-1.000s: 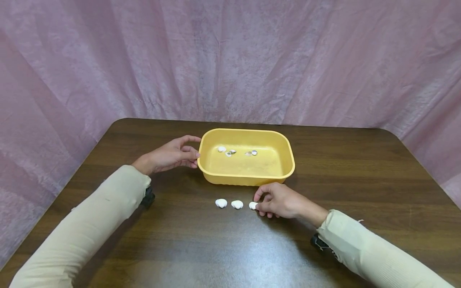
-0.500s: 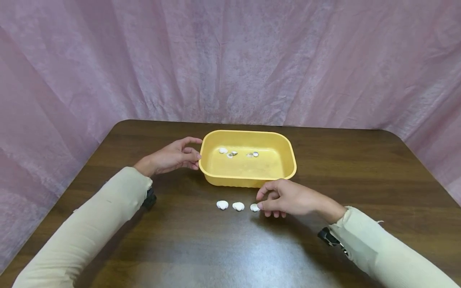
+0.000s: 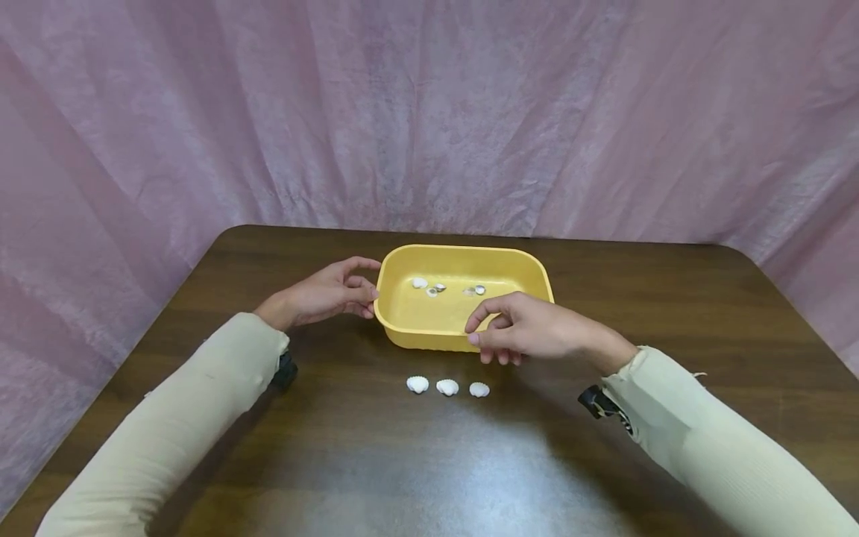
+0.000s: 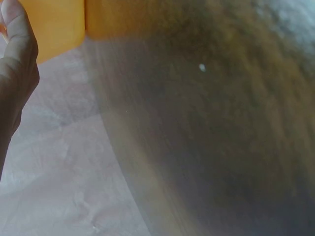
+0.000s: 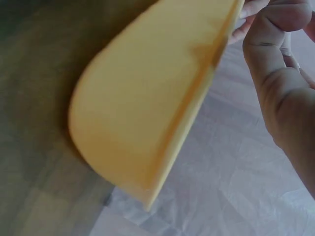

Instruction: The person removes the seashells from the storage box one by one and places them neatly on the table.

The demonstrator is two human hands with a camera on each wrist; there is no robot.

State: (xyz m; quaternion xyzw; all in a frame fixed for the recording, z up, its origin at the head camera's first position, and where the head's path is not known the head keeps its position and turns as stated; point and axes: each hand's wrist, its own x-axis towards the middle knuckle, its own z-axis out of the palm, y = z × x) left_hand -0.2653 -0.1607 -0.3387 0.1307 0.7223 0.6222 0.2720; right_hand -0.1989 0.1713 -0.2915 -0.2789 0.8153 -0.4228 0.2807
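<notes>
A yellow plastic basin (image 3: 429, 341) stands on the table, several small seashells (image 3: 419, 283) lying on its floor. At its left end my left hand (image 3: 329, 294) holds the rim, thumb on the near side of it; the left wrist view catches that thumb against the yellow wall. Over the front right rim hovers my right hand (image 3: 530, 326), fingers loosely bent, nothing between thumb and fingertips. Three white ribbed shells sit in a row in front of the basin: a left shell (image 3: 417, 384), a middle shell (image 3: 447, 387) and a right shell (image 3: 479, 389).
The dark wooden table (image 3: 322, 462) has rounded far corners. Behind it hangs a pink curtain (image 3: 429, 119). Black wrist-worn devices show at both cuffs, the right device (image 3: 604, 409) plainest.
My right hand has let go of the right shell, leaving it on the table, and has risen toward the basin's front rim. My left hand keeps its place on the basin.
</notes>
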